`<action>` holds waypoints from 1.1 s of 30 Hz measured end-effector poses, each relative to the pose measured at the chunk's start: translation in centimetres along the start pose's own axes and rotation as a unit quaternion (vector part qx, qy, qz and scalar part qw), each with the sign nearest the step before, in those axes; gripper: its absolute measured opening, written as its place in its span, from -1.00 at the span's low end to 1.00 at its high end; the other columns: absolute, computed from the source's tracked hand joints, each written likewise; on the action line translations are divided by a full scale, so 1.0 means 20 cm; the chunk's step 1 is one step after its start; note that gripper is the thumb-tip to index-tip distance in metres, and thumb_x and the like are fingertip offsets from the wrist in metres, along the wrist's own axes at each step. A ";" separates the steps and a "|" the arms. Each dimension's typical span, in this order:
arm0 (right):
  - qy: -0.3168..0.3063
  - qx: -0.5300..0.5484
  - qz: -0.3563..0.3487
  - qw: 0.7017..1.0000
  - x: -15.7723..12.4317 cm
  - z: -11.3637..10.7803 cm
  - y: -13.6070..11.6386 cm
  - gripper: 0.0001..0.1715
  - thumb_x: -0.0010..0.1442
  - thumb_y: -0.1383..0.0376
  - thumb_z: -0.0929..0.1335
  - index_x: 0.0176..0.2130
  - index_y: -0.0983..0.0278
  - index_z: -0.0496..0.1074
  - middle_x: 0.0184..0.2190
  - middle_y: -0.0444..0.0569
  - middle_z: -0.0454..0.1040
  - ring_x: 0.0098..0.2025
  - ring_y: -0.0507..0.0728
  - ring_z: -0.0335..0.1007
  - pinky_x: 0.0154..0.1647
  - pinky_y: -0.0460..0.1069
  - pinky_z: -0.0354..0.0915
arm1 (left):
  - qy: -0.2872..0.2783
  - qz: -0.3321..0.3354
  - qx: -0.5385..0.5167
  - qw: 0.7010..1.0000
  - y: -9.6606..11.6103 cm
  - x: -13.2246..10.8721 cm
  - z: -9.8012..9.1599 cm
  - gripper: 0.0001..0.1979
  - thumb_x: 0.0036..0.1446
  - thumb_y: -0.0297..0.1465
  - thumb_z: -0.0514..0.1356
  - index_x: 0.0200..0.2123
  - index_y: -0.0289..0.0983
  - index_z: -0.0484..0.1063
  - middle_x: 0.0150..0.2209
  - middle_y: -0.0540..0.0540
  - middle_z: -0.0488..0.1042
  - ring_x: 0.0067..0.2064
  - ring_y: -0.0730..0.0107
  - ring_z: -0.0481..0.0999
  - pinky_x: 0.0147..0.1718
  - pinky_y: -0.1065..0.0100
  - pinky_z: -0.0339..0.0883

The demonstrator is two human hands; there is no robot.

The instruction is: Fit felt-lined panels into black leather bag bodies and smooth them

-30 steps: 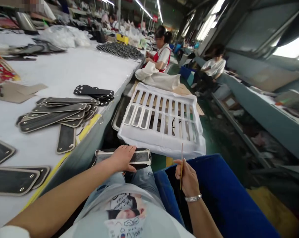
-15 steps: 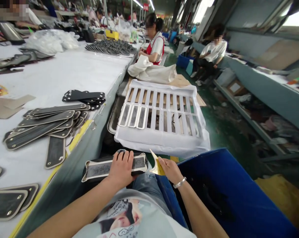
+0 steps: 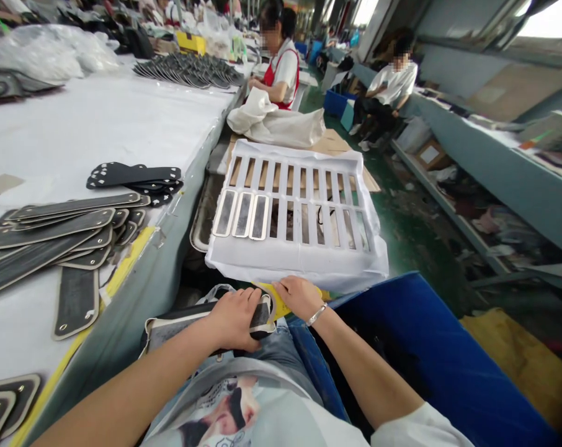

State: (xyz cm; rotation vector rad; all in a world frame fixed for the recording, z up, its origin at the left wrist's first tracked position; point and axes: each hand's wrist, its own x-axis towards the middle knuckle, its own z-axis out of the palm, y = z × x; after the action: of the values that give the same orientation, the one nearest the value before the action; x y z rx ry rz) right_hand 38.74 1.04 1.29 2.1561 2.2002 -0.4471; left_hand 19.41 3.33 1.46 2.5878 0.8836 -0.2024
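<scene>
The right hand's (image 3: pixel 303 299) fingers pinch a yellow tool (image 3: pixel 280 305) at the end of a pale-edged dark piece (image 3: pixel 169 333), which the left hand (image 3: pixel 234 320) clasps over the lap (image 3: pixel 283 349); beyond, 3 strips (image 3: pixel 242 214) lie on a white slotted frame (image 3: pixel 285 256).

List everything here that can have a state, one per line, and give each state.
Left hand: clasped over the dark piece
Right hand: gripping the yellow tool
Dark piece: on the lap, held
Yellow tool: held at the dark piece's right end; contact unclear
White slotted rack: edges rumpled
Three grey panels: side by side on the rack
Blue bin: open-topped
Grey strips: loosely piled
Cream cloth: crumpled
</scene>
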 end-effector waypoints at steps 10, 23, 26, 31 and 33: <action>0.017 -0.047 -0.038 0.998 0.03 -0.03 -0.05 -0.43 0.33 0.10 0.05 -0.35 0.27 0.47 -0.36 0.02 0.53 -0.31 0.11 0.42 -0.30 -0.05 0.16 | 0.005 -0.015 -0.027 1.000 -0.01 -0.01 -0.01 -0.17 -0.36 0.00 0.27 -0.01 -0.32 0.22 -0.08 -0.23 0.40 -0.10 0.03 0.40 -0.11 0.13 0.26; -0.012 -0.051 -0.150 0.987 0.14 -0.04 -0.01 -0.39 0.34 0.10 0.02 -0.38 0.30 0.45 -0.41 0.03 0.52 -0.33 0.08 0.42 -0.34 -0.07 0.14 | 0.138 -0.065 0.007 0.988 0.02 -0.09 0.08 0.08 -0.24 -0.03 0.28 0.25 -0.44 -0.10 0.30 -0.37 -0.08 0.13 -0.06 0.23 0.05 0.10 0.15; -0.003 -0.051 -0.177 0.983 0.14 -0.03 0.00 -0.39 0.34 0.10 0.01 -0.41 0.29 0.43 -0.42 0.01 0.52 -0.35 0.08 0.42 -0.37 -0.06 0.13 | 0.105 -0.068 0.014 0.992 0.02 -0.07 0.07 0.07 -0.26 -0.02 0.27 0.23 -0.49 -0.03 0.28 -0.39 -0.03 0.11 -0.05 0.26 0.05 0.11 0.14; -0.007 -0.046 -0.185 0.982 0.14 -0.03 0.01 -0.39 0.34 0.08 0.02 -0.41 0.29 0.43 -0.43 0.02 0.52 -0.37 0.08 0.41 -0.37 -0.06 0.13 | 0.110 -0.069 0.020 0.991 0.03 -0.07 0.08 0.01 -0.23 -0.06 0.25 0.22 -0.49 0.02 0.27 -0.39 0.02 0.13 -0.02 0.25 0.08 0.15 0.11; -0.011 -0.043 -0.180 0.983 0.15 -0.03 0.01 -0.39 0.34 0.08 0.02 -0.41 0.30 0.43 -0.43 0.02 0.52 -0.37 0.08 0.41 -0.37 -0.06 0.12 | 0.106 -0.072 0.021 0.992 0.03 -0.07 0.07 0.01 -0.23 -0.06 0.25 0.22 -0.50 0.03 0.26 -0.38 0.03 0.12 -0.02 0.26 0.07 0.15 0.13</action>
State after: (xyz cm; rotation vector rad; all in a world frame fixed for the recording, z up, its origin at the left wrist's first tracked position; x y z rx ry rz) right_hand 38.86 4.01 1.16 1.7037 2.5505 -0.3751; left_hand 18.69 1.45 0.67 2.6204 1.1537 0.0169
